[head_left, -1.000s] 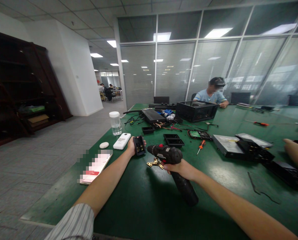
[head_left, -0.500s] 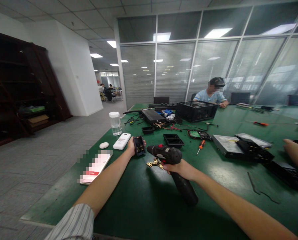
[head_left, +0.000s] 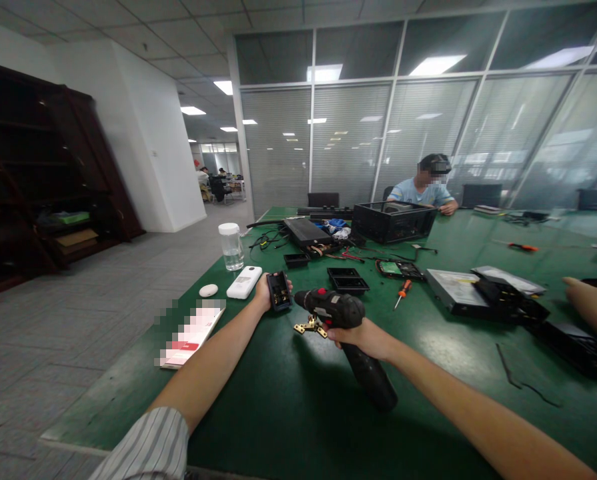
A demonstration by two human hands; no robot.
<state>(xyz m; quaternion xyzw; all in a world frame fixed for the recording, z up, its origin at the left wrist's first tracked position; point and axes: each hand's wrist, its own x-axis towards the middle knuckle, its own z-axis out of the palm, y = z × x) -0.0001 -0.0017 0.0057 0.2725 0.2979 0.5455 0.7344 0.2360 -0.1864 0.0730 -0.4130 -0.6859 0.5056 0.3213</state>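
My left hand (head_left: 263,293) is closed around a small black open box (head_left: 279,291) with brass-coloured parts inside, its open side facing me. My right hand (head_left: 365,339) wraps the grip of a black cordless drill (head_left: 335,308), whose chuck points left toward the box but stays apart from it. Below the drill's body, brass hinge-like pieces (head_left: 308,326) show by my right fingertips; whether the fingers hold them I cannot tell. Just beyond the drill, a black rectangular tray (head_left: 347,281) lies on the green table (head_left: 258,393).
At left are a water bottle (head_left: 231,247), a white device (head_left: 244,283) and papers (head_left: 193,337). An orange screwdriver (head_left: 403,294) and a metal drive (head_left: 453,293) lie right. A black computer case (head_left: 394,222) stands before a seated person (head_left: 421,190). Another person's hand (head_left: 591,300) is at the right edge.
Both my hands, the box and the drill hold nearly the same places. The other person's hand at the right edge has shifted slightly.
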